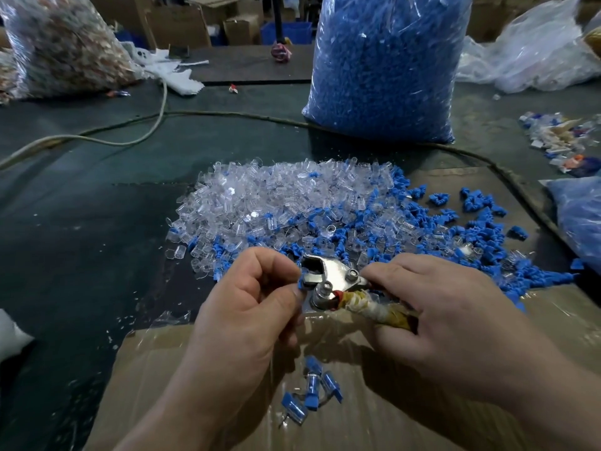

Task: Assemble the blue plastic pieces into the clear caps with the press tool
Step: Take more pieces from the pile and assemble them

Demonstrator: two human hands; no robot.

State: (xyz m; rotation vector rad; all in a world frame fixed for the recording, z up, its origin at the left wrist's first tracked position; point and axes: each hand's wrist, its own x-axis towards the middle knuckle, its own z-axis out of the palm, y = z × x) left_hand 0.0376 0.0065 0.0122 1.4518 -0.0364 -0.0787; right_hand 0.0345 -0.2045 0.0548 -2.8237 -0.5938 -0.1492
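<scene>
A metal press tool with tape-wrapped handles sits between my hands above the cardboard. My right hand grips the handles. My left hand pinches a blue piece at the tool's jaw; whether a clear cap is around it is hidden by my fingers. A heap of clear caps lies just beyond the tool, with loose blue pieces spread to its right. Several assembled blue-and-clear parts lie on the cardboard below my hands.
A tall clear bag of blue pieces stands behind the heap. Another bag of mixed parts sits far left, and crumpled plastic bags far right. A cord crosses the dark table. A cardboard sheet covers the near edge.
</scene>
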